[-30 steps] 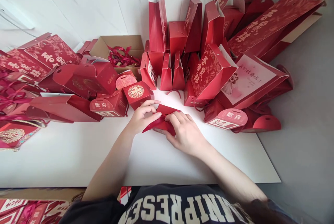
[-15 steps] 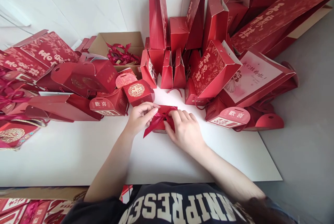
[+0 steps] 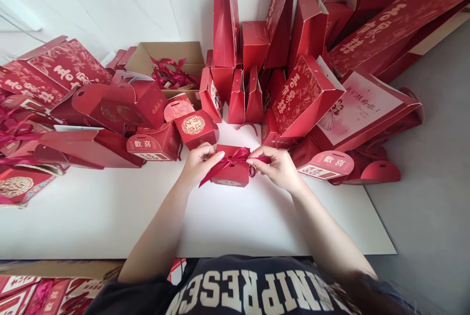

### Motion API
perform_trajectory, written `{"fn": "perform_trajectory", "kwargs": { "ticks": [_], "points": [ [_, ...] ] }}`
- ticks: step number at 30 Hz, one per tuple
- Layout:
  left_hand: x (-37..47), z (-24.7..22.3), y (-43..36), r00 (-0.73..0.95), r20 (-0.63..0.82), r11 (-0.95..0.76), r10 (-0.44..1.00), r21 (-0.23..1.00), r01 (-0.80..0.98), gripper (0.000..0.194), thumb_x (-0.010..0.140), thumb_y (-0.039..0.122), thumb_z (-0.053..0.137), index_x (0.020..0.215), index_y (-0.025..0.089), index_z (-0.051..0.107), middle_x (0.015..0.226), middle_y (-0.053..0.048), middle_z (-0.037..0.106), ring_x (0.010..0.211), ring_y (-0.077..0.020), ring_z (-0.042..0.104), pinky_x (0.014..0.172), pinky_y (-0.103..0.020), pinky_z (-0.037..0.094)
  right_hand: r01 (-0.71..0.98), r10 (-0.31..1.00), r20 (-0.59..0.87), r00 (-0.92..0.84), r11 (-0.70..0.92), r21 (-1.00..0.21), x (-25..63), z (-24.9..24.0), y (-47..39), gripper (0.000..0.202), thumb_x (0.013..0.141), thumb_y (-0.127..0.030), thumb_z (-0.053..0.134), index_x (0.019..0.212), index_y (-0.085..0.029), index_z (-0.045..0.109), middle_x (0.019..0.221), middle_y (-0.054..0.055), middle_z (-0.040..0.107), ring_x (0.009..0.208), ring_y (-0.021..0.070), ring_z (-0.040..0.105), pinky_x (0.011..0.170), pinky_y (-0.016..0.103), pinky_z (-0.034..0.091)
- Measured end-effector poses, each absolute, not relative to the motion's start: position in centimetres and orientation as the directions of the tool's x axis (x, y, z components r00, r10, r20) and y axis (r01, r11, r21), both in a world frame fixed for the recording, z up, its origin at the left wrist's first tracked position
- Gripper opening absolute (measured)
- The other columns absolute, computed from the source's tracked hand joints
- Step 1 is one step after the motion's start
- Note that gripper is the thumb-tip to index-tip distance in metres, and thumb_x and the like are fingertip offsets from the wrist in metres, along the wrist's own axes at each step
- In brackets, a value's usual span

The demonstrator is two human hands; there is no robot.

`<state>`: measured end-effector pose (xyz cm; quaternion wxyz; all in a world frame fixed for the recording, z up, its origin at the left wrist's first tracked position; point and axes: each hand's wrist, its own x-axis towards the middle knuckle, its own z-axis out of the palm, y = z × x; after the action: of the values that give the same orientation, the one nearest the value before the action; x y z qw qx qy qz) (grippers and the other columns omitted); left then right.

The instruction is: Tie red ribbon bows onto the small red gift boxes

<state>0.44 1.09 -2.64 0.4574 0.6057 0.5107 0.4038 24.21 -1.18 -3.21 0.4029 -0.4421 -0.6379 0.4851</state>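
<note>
A small red gift box (image 3: 235, 176) stands on the white table in front of me, with a dark red ribbon (image 3: 237, 155) tied in a bow on its top. My left hand (image 3: 200, 164) pinches the left part of the ribbon between thumb and fingers, and a loose tail hangs down beside the box. At the right, my right hand (image 3: 277, 164) pinches the ribbon's other side. A red cord loop shows by the box's right side, close to my right fingertips.
Red bags and boxes crowd the back, such as a tilted bag (image 3: 306, 95) and a small box (image 3: 196, 128). A cardboard box (image 3: 141, 64) holds loose ribbons. More red packages lie left, on the white table (image 3: 110, 222). A grey wall (image 3: 433, 183) borders the right.
My right hand has moved right, off the middle of the bow, and now draws the ribbon's right side outward. More of the box front shows. My left hand stays nearly in place.
</note>
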Motion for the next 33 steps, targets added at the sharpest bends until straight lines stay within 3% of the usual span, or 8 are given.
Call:
{"fn": "perform_trajectory", "kwargs": {
  "ticks": [5, 10, 17, 23, 29, 33],
  "points": [
    [0.4, -2.8, 1.0, 0.201, -0.163, 0.131, 0.966, 0.978, 0.165, 0.044, 0.079, 0.046, 0.069, 0.057, 0.018, 0.043, 0.052, 0.005, 0.042, 0.048, -0.0088, 0.038, 0.048, -0.023, 0.028, -0.036, 0.932, 0.037, -0.361, 0.026, -0.999, 24.6, -4.0, -0.6, 0.025, 0.084, -0.042, 0.071, 0.090, -0.018, 0.070, 0.069, 0.002, 0.069, 0.058, 0.0148, 0.065, 0.059, 0.030, 0.056],
    [0.5, -3.1, 1.0, 0.150, -0.162, 0.140, 0.975, 0.979, 0.149, 0.051, 0.078, 0.047, 0.070, 0.050, 0.018, 0.038, 0.043, 0.006, 0.036, 0.040, -0.0073, 0.031, 0.044, -0.024, 0.020, -0.074, 0.939, -0.011, -0.343, -0.039, -0.997, 24.7, -4.2, -0.2, 0.029, 0.084, -0.045, 0.071, 0.079, -0.017, 0.063, 0.067, 0.003, 0.072, 0.054, 0.0148, 0.067, 0.054, 0.028, 0.055],
    [0.4, -3.4, 1.1, 0.153, -0.124, 0.093, 0.980, 0.977, 0.191, 0.048, 0.081, 0.044, 0.068, 0.050, 0.018, 0.041, 0.042, 0.005, 0.044, 0.039, -0.0076, 0.041, 0.042, -0.022, 0.030, -0.055, 0.932, -0.066, -0.356, -0.091, -0.994, 24.7, -4.1, -0.3, 0.035, 0.088, -0.047, 0.066, 0.072, -0.019, 0.052, 0.059, 0.001, 0.071, 0.052, 0.0138, 0.067, 0.053, 0.024, 0.051],
    [0.4, -3.8, 1.2, 0.147, -0.102, 0.069, 0.984, 0.974, 0.217, 0.047, 0.083, 0.040, 0.067, 0.051, 0.018, 0.041, 0.041, 0.005, 0.046, 0.038, -0.0073, 0.043, 0.040, -0.020, 0.032, -0.014, 0.927, -0.013, -0.376, -0.020, -1.000, 24.9, -3.7, -0.4, 0.033, 0.092, -0.042, 0.062, 0.072, -0.019, 0.053, 0.062, 0.001, 0.071, 0.057, 0.0133, 0.068, 0.057, 0.024, 0.052],
    [0.8, -3.7, 0.9, 0.129, -0.071, 0.040, 0.989, 0.972, 0.231, 0.044, 0.084, 0.038, 0.066, 0.053, 0.017, 0.043, 0.043, 0.004, 0.049, 0.040, -0.0073, 0.045, 0.041, -0.019, 0.034, -0.103, 0.941, 0.124, -0.314, 0.096, -0.990, 25.2, -3.8, -0.9, 0.019, 0.084, -0.032, 0.073, 0.087, -0.019, 0.059, 0.063, -0.001, 0.068, 0.052, 0.0152, 0.065, 0.054, 0.029, 0.056],
    [1.1, -3.5, 0.8, 0.133, -0.086, 0.054, 0.987, 0.973, 0.222, 0.044, 0.084, 0.038, 0.066, 0.053, 0.017, 0.043, 0.043, 0.004, 0.048, 0.040, -0.0071, 0.045, 0.040, -0.019, 0.033, 0.033, 0.922, 0.144, -0.359, 0.167, -0.985, 25.8, -3.4, -0.7, 0.018, 0.082, -0.028, 0.075, 0.096, -0.019, 0.068, 0.083, 0.003, 0.070, 0.067, 0.0153, 0.065, 0.064, 0.030, 0.056]
  ]
}}
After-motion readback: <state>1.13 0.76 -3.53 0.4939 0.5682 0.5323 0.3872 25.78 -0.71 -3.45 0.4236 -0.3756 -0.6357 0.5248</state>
